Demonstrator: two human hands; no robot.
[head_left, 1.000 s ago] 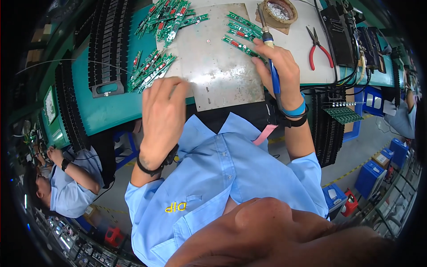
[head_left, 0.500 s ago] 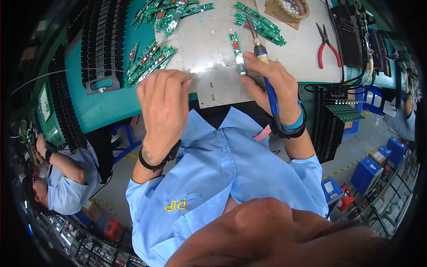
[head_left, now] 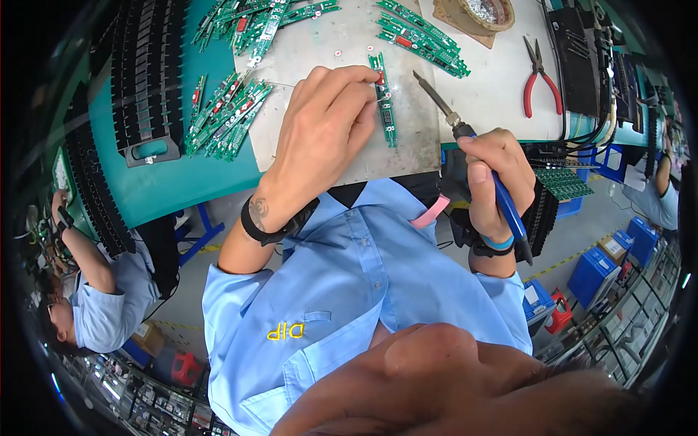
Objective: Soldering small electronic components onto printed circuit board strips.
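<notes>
On the pale metal sheet (head_left: 349,163) in front of me lies a narrow green circuit board (head_left: 387,127) with a red part and a dark display. My left hand (head_left: 323,127) is closed in a pinch on a thin solder wire (head_left: 281,83), its fingertips at the board's left edge. Whether they touch the board is unclear. Off the board's right side, my right hand (head_left: 502,171) grips a soldering iron (head_left: 505,203) by its blue handle. The iron's tip points up and left, apart from the board.
Piles of similar boards (head_left: 231,116) lie left, with another stack (head_left: 425,40) at the far right. Red-handled pliers (head_left: 538,83) and a round bowl (head_left: 486,11) lie right. Black slotted racks (head_left: 147,80) stand left. A person in blue (head_left: 116,298) sits at left.
My left hand has moved right and away from me to the board. My right hand has left the board, drawing the iron right and toward me. The board sits slightly nearer me.
</notes>
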